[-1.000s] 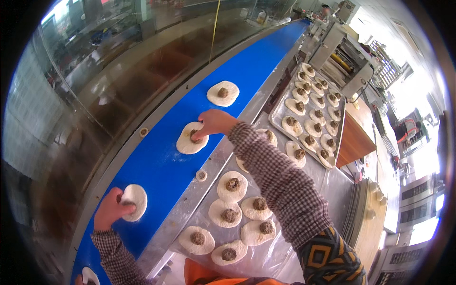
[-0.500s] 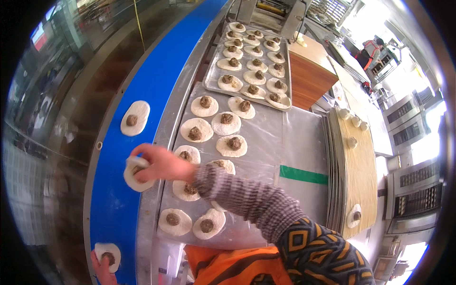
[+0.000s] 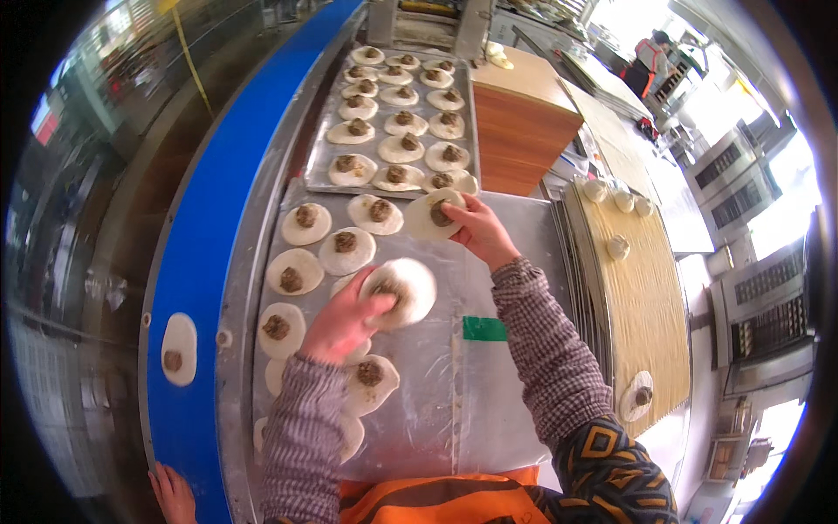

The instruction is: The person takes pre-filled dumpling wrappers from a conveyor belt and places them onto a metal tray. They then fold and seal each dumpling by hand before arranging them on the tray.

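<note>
My right hand (image 3: 484, 231) grips a flat dough round (image 3: 428, 217) by its edge and the dark filling on it, just past the near edge of the tray. Blurred by motion, my left hand (image 3: 342, 316) holds another dough round (image 3: 404, 293) above the metal table (image 3: 419, 384), thumb by the filling. Beneath and beside my left forearm lie several dough rounds with filling, such as one dough round (image 3: 370, 377) partly under my wrist. An oval dough round (image 3: 180, 349) with a filling ball lies on the blue belt (image 3: 209, 201) at the left.
A metal tray (image 3: 476, 131) of filled rounds stands beyond the table. To the right, a stack of boards (image 3: 646, 323) carries dough balls and one filled round. Another person's hand (image 3: 173, 495) rests by the belt at lower left. A person (image 3: 646, 65) stands far right.
My right hand has moved from the belt to the right, over the table, carrying a dough round. My left hand now holds a round over the table. The belt's oval round has come nearer.
</note>
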A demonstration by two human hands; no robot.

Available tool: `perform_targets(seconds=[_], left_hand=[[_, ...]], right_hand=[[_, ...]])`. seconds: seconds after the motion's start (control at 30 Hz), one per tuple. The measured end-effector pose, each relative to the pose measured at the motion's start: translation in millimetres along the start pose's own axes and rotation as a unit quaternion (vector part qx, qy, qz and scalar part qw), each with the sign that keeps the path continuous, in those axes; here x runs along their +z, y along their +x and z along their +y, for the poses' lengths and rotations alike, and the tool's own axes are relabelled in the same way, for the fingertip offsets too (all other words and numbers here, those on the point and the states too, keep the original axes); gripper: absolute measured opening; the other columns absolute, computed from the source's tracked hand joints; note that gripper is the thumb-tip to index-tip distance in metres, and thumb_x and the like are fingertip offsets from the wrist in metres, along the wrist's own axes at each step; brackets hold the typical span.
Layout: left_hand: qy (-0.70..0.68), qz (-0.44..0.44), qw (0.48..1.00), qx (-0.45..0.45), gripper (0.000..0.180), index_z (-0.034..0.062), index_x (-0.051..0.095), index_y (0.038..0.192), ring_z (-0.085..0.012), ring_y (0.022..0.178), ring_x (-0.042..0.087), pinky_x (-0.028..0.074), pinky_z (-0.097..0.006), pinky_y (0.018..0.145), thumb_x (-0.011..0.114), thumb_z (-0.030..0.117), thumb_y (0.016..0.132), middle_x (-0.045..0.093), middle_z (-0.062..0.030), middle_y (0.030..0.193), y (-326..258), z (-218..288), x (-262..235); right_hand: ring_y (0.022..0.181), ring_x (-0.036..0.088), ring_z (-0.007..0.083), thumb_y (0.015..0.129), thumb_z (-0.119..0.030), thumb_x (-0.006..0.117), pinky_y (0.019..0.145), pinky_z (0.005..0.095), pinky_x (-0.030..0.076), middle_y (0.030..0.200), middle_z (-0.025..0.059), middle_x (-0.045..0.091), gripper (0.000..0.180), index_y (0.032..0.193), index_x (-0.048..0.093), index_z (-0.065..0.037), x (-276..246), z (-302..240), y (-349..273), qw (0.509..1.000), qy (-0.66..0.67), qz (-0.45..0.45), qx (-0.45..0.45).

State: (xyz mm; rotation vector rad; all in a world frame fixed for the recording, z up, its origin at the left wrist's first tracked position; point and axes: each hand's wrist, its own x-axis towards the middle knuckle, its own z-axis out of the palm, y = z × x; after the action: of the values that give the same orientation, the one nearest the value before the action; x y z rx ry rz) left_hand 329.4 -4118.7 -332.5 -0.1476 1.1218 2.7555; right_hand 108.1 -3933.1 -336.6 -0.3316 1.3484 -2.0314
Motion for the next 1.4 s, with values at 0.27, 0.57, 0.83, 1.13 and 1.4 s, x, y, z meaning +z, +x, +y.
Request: perform_targets(seconds=[0.27, 0.57, 0.83, 1.13, 1.4], left_hand=[[0.185, 0.153, 0.964, -0.116, 0.045, 0.0004, 0.051, 0.13, -0.0208, 0.109, 0.062, 0.052, -0.036, 0.094, 0.067, 0.016, 0.091, 0.062, -0.0087, 0.12, 90.9, -55.3, 2.8], [0.046, 0.021, 0.991, -0.125, 0.052, -0.0004, 0.049, 0.132, -0.0204, 0.112, 0.061, 0.051, -0.038, 0.097, 0.071, 0.008, 0.085, 0.06, -0.0092, 0.122, 0.5, -22.0, 68.2], [0.348, 0.055, 0.933, -0.07, 0.044, -0.0016, 0.056, 0.125, -0.0113, 0.098, 0.061, 0.05, -0.027, 0.086, 0.072, 0.013, 0.087, 0.066, -0.0063, 0.107, -47.2, -48.6, 103.0], [0.493, -0.026, 0.867, -0.07, 0.043, -0.0024, 0.058, 0.121, -0.0138, 0.094, 0.063, 0.051, -0.028, 0.084, 0.073, 0.016, 0.085, 0.068, -0.0081, 0.107, -83.6, -65.6, 117.6], [0.389, -0.071, 0.916, -0.066, 0.045, -0.0009, 0.057, 0.121, -0.015, 0.097, 0.062, 0.051, -0.028, 0.083, 0.073, 0.022, 0.086, 0.065, -0.006, 0.109, -106.0, -68.1, 104.0]], right_hand=[[0.09, 0.064, 0.0135, 0.094, -0.041, 0.063, 0.079, 0.0311, 0.051, 0.098, 0.0022, 0.068, 0.043, 0.112, 0.067, -0.002, -48.7, 22.6, -22.6, 0.802, -0.547, 0.193, -0.146], [0.082, 0.059, 0.0072, 0.097, -0.029, 0.062, 0.076, 0.0227, 0.049, 0.092, -0.0018, 0.066, 0.029, 0.111, 0.068, -0.004, -7.2, 13.0, -144.3, 0.979, -0.131, -0.127, 0.088], [0.076, 0.059, 0.0075, 0.09, -0.011, 0.07, 0.07, 0.024, 0.051, 0.082, 0.0015, 0.066, 0.016, 0.097, 0.067, 0.003, 28.1, 14.8, -221.6, 0.867, -0.482, 0.004, -0.127], [0.074, 0.059, 0.0087, 0.086, -0.005, 0.07, 0.069, 0.0251, 0.051, 0.082, 0.0045, 0.066, 0.017, 0.1, 0.066, 0.003, 50.5, 16.3, -275.6, 0.902, -0.426, -0.003, -0.075], [0.075, 0.059, 0.0106, 0.085, -0.004, 0.07, 0.069, 0.0253, 0.051, 0.085, 0.006, 0.066, 0.018, 0.102, 0.066, 0.001, 72.7, 15.6, -300.1, 0.883, -0.46, -0.034, -0.081]])
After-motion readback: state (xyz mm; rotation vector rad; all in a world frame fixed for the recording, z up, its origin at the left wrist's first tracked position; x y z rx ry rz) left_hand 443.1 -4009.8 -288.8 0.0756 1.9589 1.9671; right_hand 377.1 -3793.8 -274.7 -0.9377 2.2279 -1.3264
